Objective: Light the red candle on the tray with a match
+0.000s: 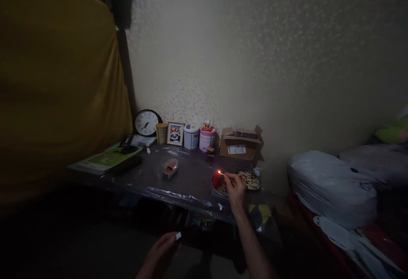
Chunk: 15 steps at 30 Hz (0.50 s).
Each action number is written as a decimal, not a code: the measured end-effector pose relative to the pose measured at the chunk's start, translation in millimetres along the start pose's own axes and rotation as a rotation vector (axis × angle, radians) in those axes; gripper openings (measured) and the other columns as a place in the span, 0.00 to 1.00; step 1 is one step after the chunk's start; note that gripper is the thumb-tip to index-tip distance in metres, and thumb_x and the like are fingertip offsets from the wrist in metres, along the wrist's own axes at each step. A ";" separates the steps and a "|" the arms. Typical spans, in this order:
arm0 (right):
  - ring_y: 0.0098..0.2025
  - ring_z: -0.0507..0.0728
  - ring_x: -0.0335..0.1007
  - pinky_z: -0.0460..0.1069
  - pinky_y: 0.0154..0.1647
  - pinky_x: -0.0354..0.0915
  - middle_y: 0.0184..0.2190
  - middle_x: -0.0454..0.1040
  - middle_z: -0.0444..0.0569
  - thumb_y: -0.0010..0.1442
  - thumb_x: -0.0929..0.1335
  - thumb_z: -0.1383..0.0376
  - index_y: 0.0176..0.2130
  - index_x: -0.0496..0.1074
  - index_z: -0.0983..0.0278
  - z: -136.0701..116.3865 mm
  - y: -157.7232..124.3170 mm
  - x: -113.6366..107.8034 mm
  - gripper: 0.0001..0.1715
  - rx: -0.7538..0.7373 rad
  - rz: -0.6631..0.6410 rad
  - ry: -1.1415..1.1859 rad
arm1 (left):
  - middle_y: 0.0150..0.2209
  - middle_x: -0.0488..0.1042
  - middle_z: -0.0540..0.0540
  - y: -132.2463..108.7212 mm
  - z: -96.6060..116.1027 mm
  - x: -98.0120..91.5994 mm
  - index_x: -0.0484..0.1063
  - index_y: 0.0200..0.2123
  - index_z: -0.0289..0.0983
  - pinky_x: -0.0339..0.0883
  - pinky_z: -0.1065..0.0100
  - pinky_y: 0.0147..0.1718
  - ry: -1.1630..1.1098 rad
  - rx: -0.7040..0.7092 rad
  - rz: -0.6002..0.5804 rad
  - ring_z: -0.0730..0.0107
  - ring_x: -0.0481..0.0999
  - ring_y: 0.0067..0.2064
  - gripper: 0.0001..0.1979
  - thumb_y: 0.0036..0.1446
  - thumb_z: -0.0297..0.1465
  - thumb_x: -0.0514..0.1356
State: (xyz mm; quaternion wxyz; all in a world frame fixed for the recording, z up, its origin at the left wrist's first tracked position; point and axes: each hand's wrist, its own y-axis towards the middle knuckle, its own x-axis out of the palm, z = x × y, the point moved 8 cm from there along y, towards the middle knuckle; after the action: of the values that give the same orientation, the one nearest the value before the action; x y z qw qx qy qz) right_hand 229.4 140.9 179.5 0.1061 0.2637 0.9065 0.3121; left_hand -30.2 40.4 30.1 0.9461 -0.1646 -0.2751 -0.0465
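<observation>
My right hand [235,190] pinches a lit match [222,174] between thumb and fingers. Its small bright flame is at the top of a red candle [216,179], which stands upright in a round tin [219,193]; whether the wick itself burns I cannot tell. Low in front of the table, my left hand [162,249] is closed around a matchbox [178,236], of which only a pale end shows. Left of the candle, a clear plastic pack of small boxes [170,168] lies on the table.
The dark table [191,185] has a plastic cover. Along the wall stand a clock [146,122], a yellow cup [161,133], a framed panda picture [175,134], two tubs [191,138] and an open carton [237,147]. A patterned round lid [250,180] lies behind my right hand.
</observation>
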 end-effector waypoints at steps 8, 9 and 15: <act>0.30 0.55 0.70 0.50 0.34 0.66 0.27 0.74 0.48 0.51 0.67 0.55 0.28 0.72 0.65 7.5 4.4 6.1 0.15 0.003 0.009 -0.018 | 0.33 0.78 0.45 5.5 -6.3 -3.6 0.77 0.29 0.39 0.61 0.62 0.46 -0.014 -0.012 -0.014 0.58 0.73 0.42 0.13 0.38 0.40 0.66; 0.31 0.55 0.71 0.50 0.34 0.66 0.27 0.75 0.48 0.51 0.67 0.55 0.28 0.72 0.65 7.4 4.5 6.6 0.15 0.005 0.008 -0.018 | 0.33 0.78 0.45 5.7 -6.0 -3.3 0.77 0.29 0.39 0.60 0.62 0.47 -0.014 -0.009 -0.015 0.58 0.73 0.43 0.14 0.38 0.39 0.67; 0.30 0.55 0.71 0.49 0.33 0.67 0.28 0.74 0.48 0.51 0.67 0.56 0.29 0.72 0.65 6.2 4.5 9.7 0.15 0.016 -0.015 -0.026 | 0.29 0.77 0.45 6.1 -2.9 -2.8 0.77 0.27 0.39 0.61 0.60 0.46 0.013 -0.012 -0.021 0.56 0.73 0.41 0.13 0.37 0.41 0.67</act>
State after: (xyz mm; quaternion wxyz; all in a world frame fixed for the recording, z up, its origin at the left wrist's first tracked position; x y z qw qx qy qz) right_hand 225.3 152.3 177.1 0.1180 0.2617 0.9095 0.3007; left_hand -30.0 45.1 24.6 0.9462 -0.1672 -0.2705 -0.0592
